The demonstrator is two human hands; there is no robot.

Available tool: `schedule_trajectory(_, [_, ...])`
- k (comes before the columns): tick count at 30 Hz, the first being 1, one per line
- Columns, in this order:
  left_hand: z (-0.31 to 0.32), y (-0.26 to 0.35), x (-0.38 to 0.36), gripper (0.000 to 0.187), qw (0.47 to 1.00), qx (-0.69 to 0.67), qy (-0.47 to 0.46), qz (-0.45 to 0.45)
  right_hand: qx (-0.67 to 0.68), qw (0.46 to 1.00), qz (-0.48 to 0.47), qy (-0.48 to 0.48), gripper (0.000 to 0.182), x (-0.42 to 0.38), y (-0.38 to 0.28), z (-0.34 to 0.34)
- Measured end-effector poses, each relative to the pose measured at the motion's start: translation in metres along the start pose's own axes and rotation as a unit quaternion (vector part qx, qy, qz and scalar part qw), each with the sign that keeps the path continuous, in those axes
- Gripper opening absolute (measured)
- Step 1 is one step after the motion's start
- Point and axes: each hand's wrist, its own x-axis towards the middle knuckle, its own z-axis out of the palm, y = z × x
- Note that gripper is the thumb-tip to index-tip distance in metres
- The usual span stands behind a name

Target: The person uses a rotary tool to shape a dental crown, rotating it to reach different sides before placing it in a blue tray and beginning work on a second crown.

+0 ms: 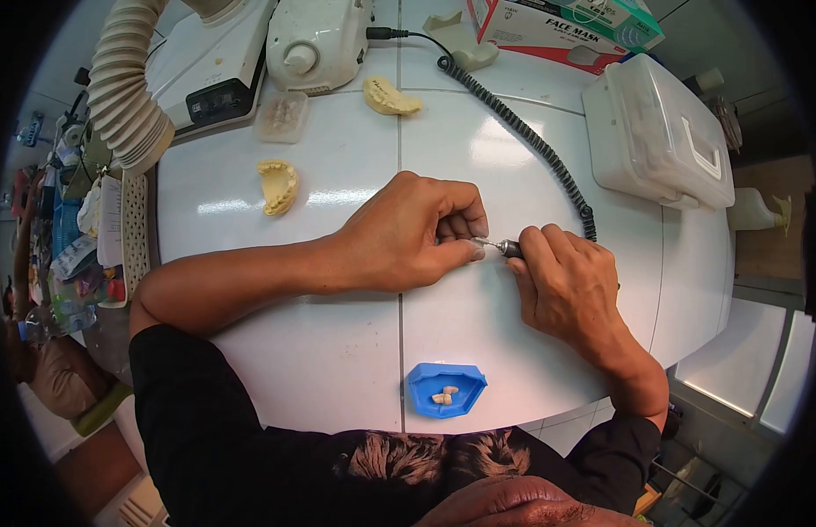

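Observation:
My right hand (pixel 566 277) is wrapped around a black rotary handpiece (pixel 511 249), whose thin metal bit points left. A coiled black cord (pixel 531 132) runs from the right hand's side up to the white control box. My left hand (pixel 416 233) is closed in a pinch at the bit's tip, its fingertips pale with dust. What it pinches is too small and covered to name. Nearer my body, a blue tray (pixel 416 400) holds a few small tooth-coloured dental pieces (pixel 445 395). Beyond my left forearm lies a yellowish plaster dental model (pixel 278 186).
Another plaster model (pixel 390 97) and a small clear box (pixel 282 118) lie farther back. Behind them stand the control box (pixel 316 44) and a white machine (pixel 206 70) beside a ribbed hose (pixel 131 88). At right are a white case (pixel 658 132) and a face mask box (pixel 548 35).

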Motion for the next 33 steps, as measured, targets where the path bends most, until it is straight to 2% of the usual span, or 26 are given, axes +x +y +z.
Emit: schedule_trajectory(33, [0.0008,0.0013,0.0007,0.019,1.0,-0.007,-0.004,-0.014,-0.011,1.0,0.002,-0.002,0.024,0.0006,-0.0013,0.0003])
